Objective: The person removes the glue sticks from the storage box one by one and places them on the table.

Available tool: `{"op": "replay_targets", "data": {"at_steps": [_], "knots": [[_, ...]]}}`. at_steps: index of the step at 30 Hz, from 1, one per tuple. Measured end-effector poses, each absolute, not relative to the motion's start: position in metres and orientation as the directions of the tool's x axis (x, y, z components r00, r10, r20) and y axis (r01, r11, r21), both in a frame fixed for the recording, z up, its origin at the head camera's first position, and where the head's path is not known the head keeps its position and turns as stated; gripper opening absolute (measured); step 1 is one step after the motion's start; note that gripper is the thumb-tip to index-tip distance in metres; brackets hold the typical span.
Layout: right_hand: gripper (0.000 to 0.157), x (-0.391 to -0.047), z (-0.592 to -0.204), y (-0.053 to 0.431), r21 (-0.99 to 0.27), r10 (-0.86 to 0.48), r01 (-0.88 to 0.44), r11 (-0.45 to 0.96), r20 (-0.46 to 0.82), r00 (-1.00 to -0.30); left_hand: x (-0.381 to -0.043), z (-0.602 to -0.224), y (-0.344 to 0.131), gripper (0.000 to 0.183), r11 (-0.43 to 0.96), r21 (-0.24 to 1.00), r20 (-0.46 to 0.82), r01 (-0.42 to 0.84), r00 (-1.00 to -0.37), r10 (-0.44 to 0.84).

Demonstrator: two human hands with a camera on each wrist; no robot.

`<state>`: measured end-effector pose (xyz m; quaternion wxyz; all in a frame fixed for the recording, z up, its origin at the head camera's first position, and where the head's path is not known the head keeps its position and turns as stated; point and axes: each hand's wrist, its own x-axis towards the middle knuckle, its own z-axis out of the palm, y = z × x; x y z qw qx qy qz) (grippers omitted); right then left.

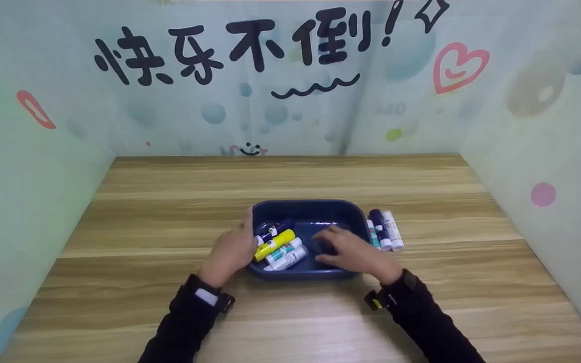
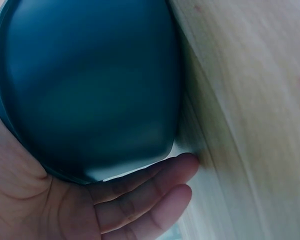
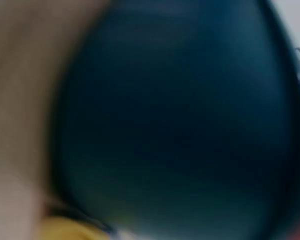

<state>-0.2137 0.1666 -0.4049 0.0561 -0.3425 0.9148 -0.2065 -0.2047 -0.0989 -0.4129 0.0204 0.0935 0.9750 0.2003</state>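
Note:
A dark blue plastic basin (image 1: 300, 275) stands on the table. My left hand (image 1: 232, 249) holds its left end at the rim; in the left wrist view the fingers (image 2: 155, 195) lie along the outer wall. Over the basin's right half is my right hand (image 1: 351, 252), thumb and fingers apart, with nothing visible between them. Several glue sticks lie side by side in the left half: a purple one (image 1: 274, 231), a yellow one (image 1: 275, 244), a teal-and-white one (image 1: 284, 250) and a white one (image 1: 289, 259). The right wrist view is blurred and mostly filled by the basin wall (image 3: 175, 115).
Just outside the basin's right end lie a teal-and-white glue stick (image 1: 373, 234), a purple one (image 1: 379, 229) and a white one (image 1: 393, 231). The wooden table (image 1: 169, 201) is enclosed by a printed back wall (image 1: 300, 126) and two side walls.

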Motion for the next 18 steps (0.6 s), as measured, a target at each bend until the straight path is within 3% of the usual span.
{"op": "replay_targets", "data": {"at_steps": [6, 18], "knots": [[0.048, -0.2164, -0.416, 0.1624, -0.437, -0.657, -0.61, 0.661, 0.055, -0.752, -0.2037, -0.4124, -0.0987, 0.067, 0.908, 0.376, 0.014, 0.187, -0.98, 0.196], [0.037, -0.2201, -0.4177, 0.1647, -0.526, -0.743, -0.655, 0.542, 0.063, -0.666, -0.2038, -0.4122, -0.0983, 0.071, 0.902, 0.393, -0.005, 0.177, -0.981, 0.195]]}}
